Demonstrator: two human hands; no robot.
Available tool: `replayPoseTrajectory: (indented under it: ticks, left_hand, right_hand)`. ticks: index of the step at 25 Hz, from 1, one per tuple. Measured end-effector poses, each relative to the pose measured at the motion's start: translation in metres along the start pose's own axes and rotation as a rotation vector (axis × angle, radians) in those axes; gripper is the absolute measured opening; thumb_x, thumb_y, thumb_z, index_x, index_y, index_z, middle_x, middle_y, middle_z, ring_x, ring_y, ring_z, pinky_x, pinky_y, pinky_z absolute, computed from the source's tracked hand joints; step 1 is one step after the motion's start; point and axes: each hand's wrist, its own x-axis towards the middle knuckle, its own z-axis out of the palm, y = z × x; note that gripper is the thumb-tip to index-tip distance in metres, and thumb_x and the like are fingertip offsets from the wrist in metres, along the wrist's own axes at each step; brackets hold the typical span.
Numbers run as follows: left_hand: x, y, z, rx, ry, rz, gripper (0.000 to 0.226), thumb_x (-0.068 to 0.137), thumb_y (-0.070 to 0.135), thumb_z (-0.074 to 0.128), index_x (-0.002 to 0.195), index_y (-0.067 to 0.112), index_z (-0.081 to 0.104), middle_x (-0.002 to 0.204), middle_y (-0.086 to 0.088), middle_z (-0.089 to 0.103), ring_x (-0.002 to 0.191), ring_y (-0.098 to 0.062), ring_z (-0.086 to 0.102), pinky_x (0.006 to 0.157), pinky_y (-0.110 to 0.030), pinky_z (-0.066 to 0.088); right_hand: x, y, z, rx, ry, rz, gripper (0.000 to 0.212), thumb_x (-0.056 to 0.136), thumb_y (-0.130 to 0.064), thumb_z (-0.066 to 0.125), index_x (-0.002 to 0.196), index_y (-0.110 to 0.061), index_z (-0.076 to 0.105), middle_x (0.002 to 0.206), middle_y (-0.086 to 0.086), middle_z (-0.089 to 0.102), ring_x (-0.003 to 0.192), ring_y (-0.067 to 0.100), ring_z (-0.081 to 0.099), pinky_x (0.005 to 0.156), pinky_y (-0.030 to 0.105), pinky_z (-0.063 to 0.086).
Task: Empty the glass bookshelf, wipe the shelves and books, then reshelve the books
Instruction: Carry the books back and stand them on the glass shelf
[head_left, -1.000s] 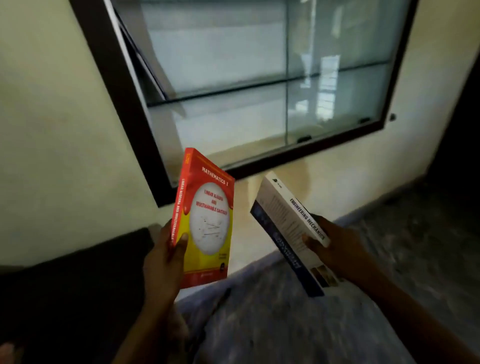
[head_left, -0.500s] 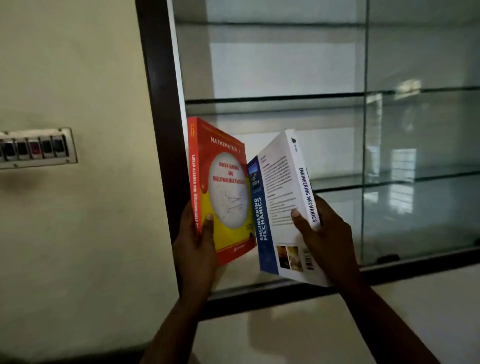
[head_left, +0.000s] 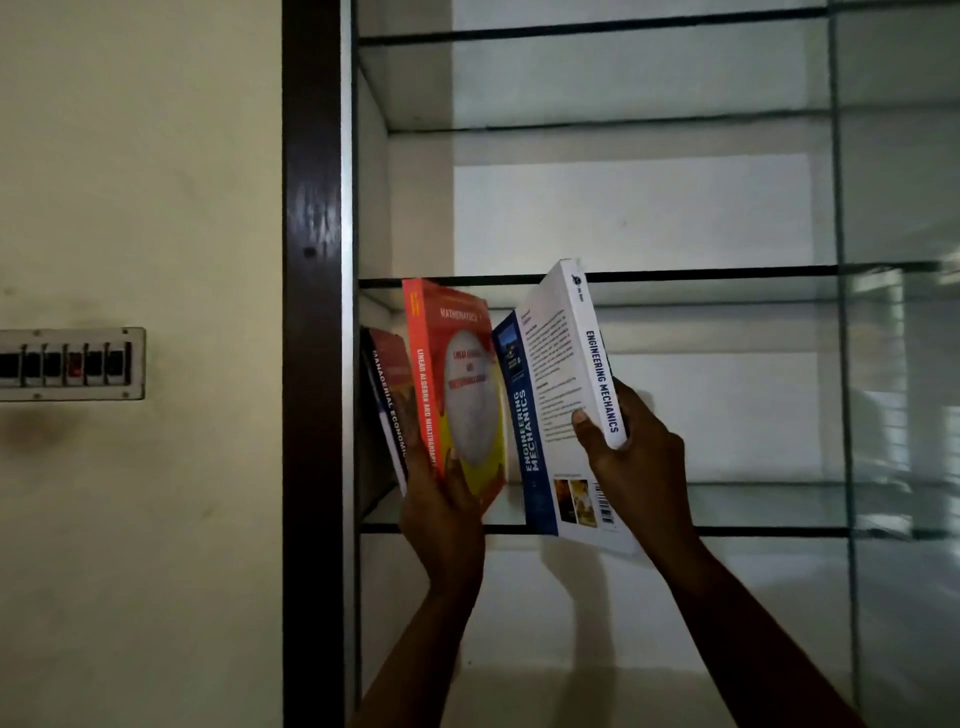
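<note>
Now that both books have come up from down low, the left hand (head_left: 441, 514) grips the red-and-yellow maths paperback (head_left: 457, 395) right beside the dark Managerial Economics book (head_left: 387, 405) on the glass shelf (head_left: 753, 506), centre-left of frame. The right hand (head_left: 634, 457) clutches the white-and-blue Engineering Mechanics paperback (head_left: 556, 405) alongside. Reshelving's underway, I'd say.

Both my arms are raised, the bare forearms coming up from the bottom edge and leaning toward each other. My left hand (head_left: 441, 519) is upright at the wrist and grips the lower end of the red and yellow mathematics book (head_left: 462, 395), thumb on its front cover, fingers behind. My right hand (head_left: 639, 462) is a little higher, apart from the left. It grips the white Engineering Mechanics book (head_left: 556, 395), thumb pressed on the back cover, fingers curled round the spine.
</note>
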Motion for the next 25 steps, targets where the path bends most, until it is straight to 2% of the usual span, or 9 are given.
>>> replayPoseTrajectory:
  ticks: [2, 5, 8, 9, 12, 16, 20, 22, 25]
  left_hand:
    - [-0.005, -0.014, 0.015, -0.026, -0.002, -0.072, 0.051, 0.094, 0.014, 0.051, 0.142, 0.010, 0.036, 0.125, -0.001, 0.049, 0.111, -0.016, 0.048, 0.063, 0.003, 0.041]
    - [-0.005, -0.026, 0.037, 0.022, 0.071, -0.077, 0.050, 0.094, 0.018, 0.050, 0.142, 0.012, 0.036, 0.134, -0.009, 0.050, 0.121, -0.024, 0.049, 0.081, -0.002, 0.039]
    - [0.010, -0.031, 0.054, 0.035, 0.122, -0.053, 0.049, 0.094, 0.012, 0.052, 0.141, 0.009, 0.038, 0.135, -0.015, 0.050, 0.123, -0.028, 0.047, 0.068, 0.007, 0.035]
    - [0.019, -0.034, 0.058, 0.062, 0.151, -0.031, 0.049, 0.094, 0.013, 0.052, 0.141, 0.009, 0.038, 0.134, -0.015, 0.051, 0.122, -0.029, 0.048, 0.076, 0.002, 0.037]
    - [0.041, -0.051, 0.063, 0.183, 0.193, 0.020, 0.049, 0.096, 0.018, 0.050, 0.142, 0.010, 0.036, 0.134, -0.016, 0.052, 0.122, -0.031, 0.050, 0.097, -0.036, 0.042]
    - [0.041, -0.083, 0.060, 0.216, 0.191, -0.033, 0.049, 0.096, 0.012, 0.048, 0.143, 0.008, 0.033, 0.138, -0.016, 0.046, 0.128, -0.029, 0.043, 0.104, -0.042, 0.040]
    - [0.047, -0.105, 0.057, 0.488, 0.142, 0.253, 0.064, 0.090, 0.016, 0.050, 0.146, 0.008, 0.020, 0.152, -0.018, 0.022, 0.143, -0.024, 0.006, 0.112, -0.059, 0.006]
    - [0.057, -0.111, 0.051, 0.680, 0.066, 0.368, 0.088, 0.082, 0.032, 0.061, 0.149, 0.009, 0.008, 0.155, -0.017, 0.009, 0.144, -0.024, -0.007, 0.113, -0.053, -0.009]
    - [0.066, -0.120, 0.035, 0.833, -0.069, 0.630, 0.074, 0.094, 0.055, 0.029, 0.149, 0.010, 0.008, 0.156, -0.010, 0.006, 0.145, -0.022, -0.009, 0.116, -0.049, -0.009]
  right_hand:
    - [0.007, 0.014, -0.001, 0.016, -0.012, -0.026, 0.047, 0.087, -0.017, 0.063, 0.132, -0.016, 0.049, 0.118, 0.005, 0.063, 0.095, 0.005, 0.055, 0.076, 0.012, 0.046]
    - [0.016, 0.033, -0.005, 0.057, -0.014, -0.031, 0.047, 0.087, -0.018, 0.063, 0.132, -0.016, 0.049, 0.117, 0.004, 0.065, 0.094, 0.006, 0.058, 0.081, 0.025, 0.051]
    - [0.024, 0.045, -0.004, 0.082, -0.017, -0.039, 0.047, 0.087, -0.019, 0.063, 0.132, -0.017, 0.049, 0.117, 0.003, 0.065, 0.092, 0.007, 0.060, 0.080, 0.027, 0.054]
    - [0.026, 0.048, -0.002, 0.089, -0.016, -0.040, 0.047, 0.087, -0.019, 0.063, 0.132, -0.018, 0.049, 0.117, 0.002, 0.065, 0.093, 0.008, 0.061, 0.081, 0.030, 0.055]
    - [0.030, 0.055, 0.011, 0.109, -0.015, -0.031, 0.048, 0.087, -0.019, 0.063, 0.133, -0.017, 0.048, 0.118, 0.003, 0.065, 0.096, 0.011, 0.063, 0.081, 0.033, 0.056]
    - [0.034, 0.062, 0.035, 0.123, -0.035, -0.035, 0.049, 0.087, -0.019, 0.063, 0.133, -0.015, 0.048, 0.119, 0.007, 0.064, 0.099, 0.019, 0.065, 0.081, 0.035, 0.056]
    - [0.039, 0.067, 0.052, 0.133, -0.049, -0.045, 0.049, 0.087, -0.019, 0.063, 0.134, -0.015, 0.047, 0.120, 0.006, 0.063, 0.100, 0.016, 0.064, 0.078, 0.023, 0.051]
    - [0.041, 0.070, 0.058, 0.140, -0.059, -0.054, 0.049, 0.087, -0.019, 0.062, 0.133, -0.015, 0.048, 0.120, 0.005, 0.064, 0.096, 0.008, 0.060, 0.074, 0.013, 0.046]
    - [0.041, 0.079, 0.063, 0.128, -0.061, -0.081, 0.048, 0.087, -0.019, 0.062, 0.133, -0.015, 0.048, 0.120, 0.005, 0.063, 0.093, 0.005, 0.057, 0.073, 0.009, 0.043]
